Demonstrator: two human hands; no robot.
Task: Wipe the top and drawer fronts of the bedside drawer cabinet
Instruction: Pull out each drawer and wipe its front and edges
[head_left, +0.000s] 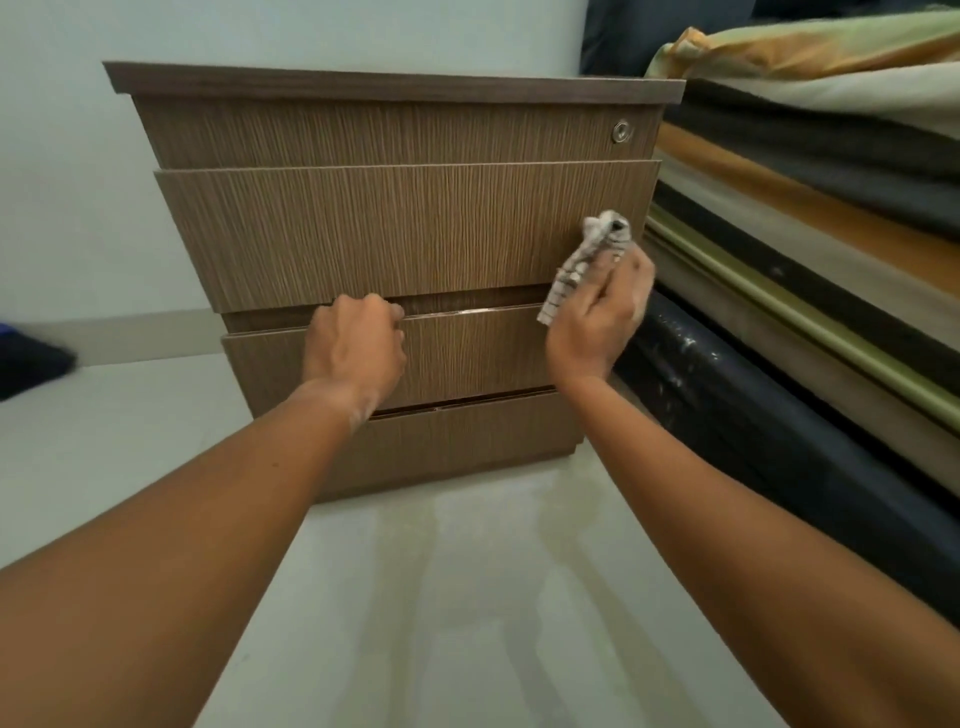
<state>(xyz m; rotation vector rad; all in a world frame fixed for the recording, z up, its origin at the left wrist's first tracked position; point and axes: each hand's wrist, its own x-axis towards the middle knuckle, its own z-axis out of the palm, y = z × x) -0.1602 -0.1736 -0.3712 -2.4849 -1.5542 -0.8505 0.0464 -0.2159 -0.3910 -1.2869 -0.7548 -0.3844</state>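
A brown wood-grain bedside cabinet (363, 228) stands in front of me on the floor, with several drawer fronts and a round lock (621, 131) at the top right. The second drawer front juts out slightly. My left hand (353, 348) curls its fingers over the top edge of the third drawer front. My right hand (597, 317) grips a crumpled grey-and-white cloth (587, 254) and presses it against the right end of the second drawer front. The cabinet's top surface is seen only edge-on.
A bed (810, 270) with stacked mattresses and layered bedding presses close against the cabinet's right side. A dark object (31, 358) lies on the pale floor at far left. Light wall rises behind the cabinet.
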